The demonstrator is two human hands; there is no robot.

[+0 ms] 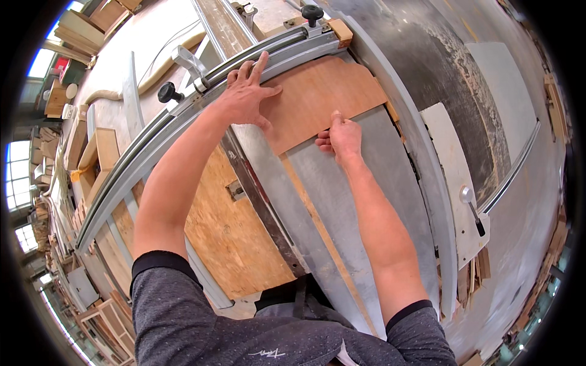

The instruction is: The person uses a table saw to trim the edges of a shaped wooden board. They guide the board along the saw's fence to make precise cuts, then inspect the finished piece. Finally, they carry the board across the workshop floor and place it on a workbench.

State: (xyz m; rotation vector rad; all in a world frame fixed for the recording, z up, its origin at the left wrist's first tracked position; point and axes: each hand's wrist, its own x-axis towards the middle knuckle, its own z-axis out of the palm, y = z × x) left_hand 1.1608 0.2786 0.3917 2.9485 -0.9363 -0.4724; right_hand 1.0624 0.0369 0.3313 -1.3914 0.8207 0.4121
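Observation:
A thin reddish-brown wooden board (326, 91) lies flat on the grey metal saw table (378, 158), its far side along the metal fence (284, 60). My left hand (245, 96) has its fingers spread over the fence, with the thumb side at the board's left end. At the board's near edge, my right hand (343, 135) pinches it, thumb on top and the other fingers curled at the rim. The board's far right corner is cut in a curved, stepped outline.
Black knobs (168, 93) and a metal stop (189, 62) sit along the fence. A small wooden block (340, 33) caps its right end. Right of the board runs a long grey rail (421, 134). A plywood panel (229, 226) lies left of the table; stacked timber fills the far left.

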